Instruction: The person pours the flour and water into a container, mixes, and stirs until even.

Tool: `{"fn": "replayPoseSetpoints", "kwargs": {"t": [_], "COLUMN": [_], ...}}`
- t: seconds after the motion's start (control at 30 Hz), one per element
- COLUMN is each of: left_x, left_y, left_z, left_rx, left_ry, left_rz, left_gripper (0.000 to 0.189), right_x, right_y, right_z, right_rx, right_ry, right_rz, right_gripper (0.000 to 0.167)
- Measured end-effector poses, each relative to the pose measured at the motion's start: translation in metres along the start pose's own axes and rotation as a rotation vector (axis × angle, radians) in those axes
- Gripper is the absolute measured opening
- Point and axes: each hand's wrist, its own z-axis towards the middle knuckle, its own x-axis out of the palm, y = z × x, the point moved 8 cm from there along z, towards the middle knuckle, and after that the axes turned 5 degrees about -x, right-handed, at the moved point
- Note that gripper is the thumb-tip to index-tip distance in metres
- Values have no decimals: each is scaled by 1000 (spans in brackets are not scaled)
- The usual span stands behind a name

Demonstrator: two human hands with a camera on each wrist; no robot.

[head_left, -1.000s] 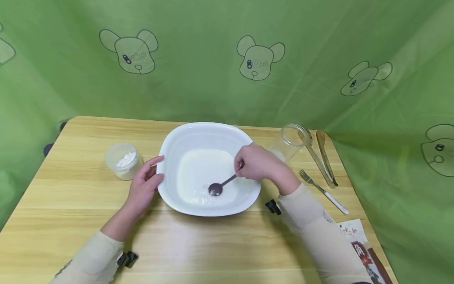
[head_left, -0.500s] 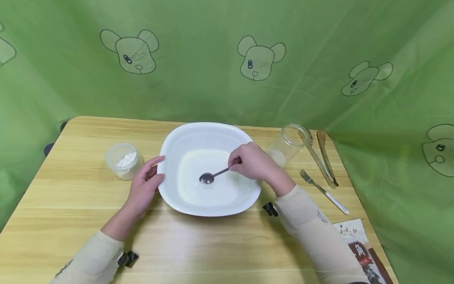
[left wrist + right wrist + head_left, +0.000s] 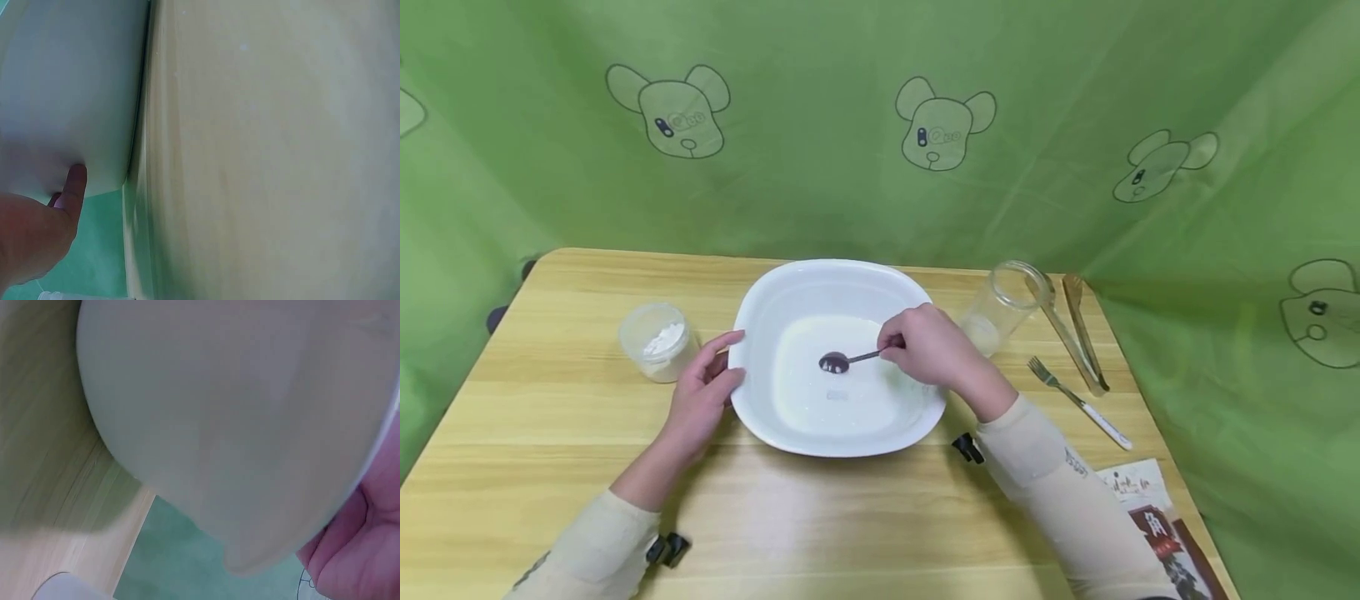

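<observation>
A white basin [image 3: 760, 417] with a wide rim stands mid-table, holding what looks like clear liquid. My left hand [image 3: 700, 392] grips its left rim; in the left wrist view a finger [image 3: 75, 187] presses the outer wall. Inside the basin's right side, my right hand [image 3: 928, 346] pinches the handle of a dark metal spoon [image 3: 834, 362], its bowl above the basin's middle. I cannot tell if the bowl touches the liquid. The right wrist view shows the basin's outer wall [image 3: 206, 425] and part of the right hand [image 3: 369, 544], with the spoon hidden.
A clear tub [image 3: 658, 342] of white powder stands left of the basin. Right of it is a glass jar [image 3: 1000, 308] with some white contents. Tongs [image 3: 1078, 333], a fork [image 3: 1078, 402] and a printed packet [image 3: 1157, 517] lie along the table's right side.
The right hand has moved the spoon from the basin's near side toward its middle, up and to the left. The left hand has stayed on the rim.
</observation>
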Motion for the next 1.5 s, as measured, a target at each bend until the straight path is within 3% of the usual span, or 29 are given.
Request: {"fn": "replayPoseSetpoints", "kwargs": {"t": [0.17, 0.37, 0.5, 0.97, 1.13, 1.33, 1.5], "left_x": [0, 1, 1, 2, 1, 1, 1], "left_y": [1, 1, 0, -2, -3, -2, -2], "left_z": [0, 0, -1, -3, -3, -2, -2], "left_rx": [-4, -10, -12, -9, -1, 6, 6], "left_ry": [-6, -3, -7, -15, -20, -15, -11], "left_rz": [2, 17, 15, 8, 9, 3, 3], "left_gripper": [51, 51, 51, 52, 52, 52, 52], "right_x": [6, -2, -1, -15, -6, -12, -5], "right_y": [1, -3, -1, 1, 4, -5, -10], "right_z": [-6, -15, -22, -42, -42, -37, -32], "right_rx": [-14, 40, 25, 64, 45, 105, 70], "right_ry": [73, 36, 76, 1, 92, -63, -20], "right_rz": [56, 15, 42, -74, 7, -77, -11], "right_gripper": [12, 12, 14, 18, 18, 9, 7]}}
